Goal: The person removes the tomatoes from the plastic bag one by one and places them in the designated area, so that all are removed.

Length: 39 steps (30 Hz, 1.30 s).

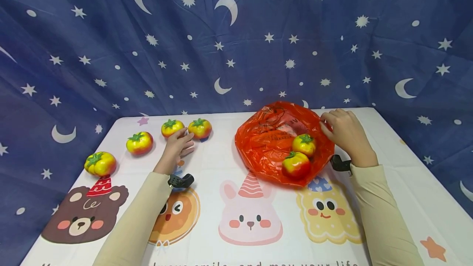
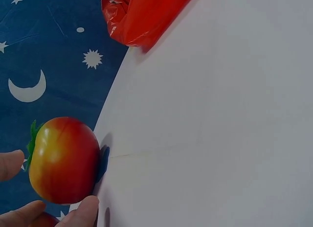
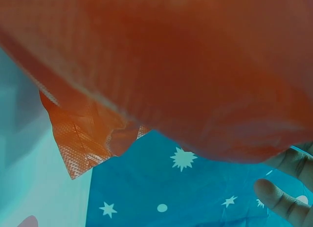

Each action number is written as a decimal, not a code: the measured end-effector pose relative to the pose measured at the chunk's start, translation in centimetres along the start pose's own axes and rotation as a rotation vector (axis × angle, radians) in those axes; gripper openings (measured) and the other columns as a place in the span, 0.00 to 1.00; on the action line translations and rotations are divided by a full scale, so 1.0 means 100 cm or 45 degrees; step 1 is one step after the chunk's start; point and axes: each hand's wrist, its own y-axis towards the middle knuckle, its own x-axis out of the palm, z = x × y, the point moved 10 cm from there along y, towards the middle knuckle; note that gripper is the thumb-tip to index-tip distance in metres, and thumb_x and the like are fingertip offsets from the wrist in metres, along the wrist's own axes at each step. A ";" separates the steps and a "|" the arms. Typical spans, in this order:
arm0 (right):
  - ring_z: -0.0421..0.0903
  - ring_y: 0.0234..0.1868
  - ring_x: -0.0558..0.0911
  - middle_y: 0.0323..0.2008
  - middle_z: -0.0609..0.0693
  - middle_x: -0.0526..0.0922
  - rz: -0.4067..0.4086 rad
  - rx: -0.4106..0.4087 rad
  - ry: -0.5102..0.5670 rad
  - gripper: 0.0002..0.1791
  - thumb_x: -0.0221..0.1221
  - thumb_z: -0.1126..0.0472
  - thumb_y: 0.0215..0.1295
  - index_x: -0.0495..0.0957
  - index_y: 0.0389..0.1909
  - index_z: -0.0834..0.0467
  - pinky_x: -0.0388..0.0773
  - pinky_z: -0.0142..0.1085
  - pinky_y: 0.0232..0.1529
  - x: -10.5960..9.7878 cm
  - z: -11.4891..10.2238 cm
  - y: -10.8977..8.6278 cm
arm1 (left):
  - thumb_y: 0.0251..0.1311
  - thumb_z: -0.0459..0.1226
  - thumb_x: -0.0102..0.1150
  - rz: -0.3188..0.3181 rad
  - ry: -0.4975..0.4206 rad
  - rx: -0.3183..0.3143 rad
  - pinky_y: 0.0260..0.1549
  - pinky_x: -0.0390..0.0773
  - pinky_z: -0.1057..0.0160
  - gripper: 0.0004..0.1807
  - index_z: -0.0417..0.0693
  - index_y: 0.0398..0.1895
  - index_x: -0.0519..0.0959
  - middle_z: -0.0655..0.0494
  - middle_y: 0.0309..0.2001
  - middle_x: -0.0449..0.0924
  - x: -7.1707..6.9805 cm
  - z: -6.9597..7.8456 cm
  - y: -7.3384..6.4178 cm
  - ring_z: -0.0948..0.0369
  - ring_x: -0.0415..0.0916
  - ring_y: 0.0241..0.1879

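My left hand (image 1: 176,147) reaches to the two tomatoes at the table's back, fingers spread and nothing in its grip. The right one of the pair, a yellow-red tomato (image 1: 200,129) with a green top, shows in the left wrist view as a tomato (image 2: 64,160) between thumb and fingers. Its neighbour, the other tomato (image 1: 171,127), sits just beyond the hand. My right hand (image 1: 346,134) pinches the right edge of a red plastic bag (image 1: 255,147), which is spread open. Inside the bag lie an upper tomato (image 1: 304,145) and a lower tomato (image 1: 296,165).
Further left stand another tomato (image 1: 139,143) and a larger, yellower tomato (image 1: 100,163). The white tablecloth (image 1: 207,221) carries printed cartoon animals. A blue curtain (image 1: 236,48) with moons and stars hangs right behind the table's back edge.
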 end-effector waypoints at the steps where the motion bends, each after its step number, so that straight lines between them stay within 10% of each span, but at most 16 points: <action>1: 0.58 0.33 0.78 0.27 0.61 0.84 -0.002 0.001 -0.002 0.07 0.66 0.67 0.50 0.81 0.31 0.65 0.77 0.55 0.41 0.000 0.000 0.000 | 0.67 0.42 0.49 0.000 0.004 0.002 0.61 0.71 0.58 0.35 0.55 0.74 0.49 0.53 0.74 0.49 0.000 0.000 0.000 0.50 0.66 0.63; 39: 0.59 0.33 0.78 0.27 0.62 0.83 0.011 -0.013 0.001 0.07 0.65 0.68 0.50 0.81 0.30 0.65 0.77 0.55 0.41 -0.001 0.000 0.000 | 0.69 0.43 0.44 0.158 0.086 0.217 0.60 0.72 0.53 0.27 0.53 0.71 0.59 0.42 0.65 0.67 -0.020 0.026 -0.021 0.44 0.69 0.60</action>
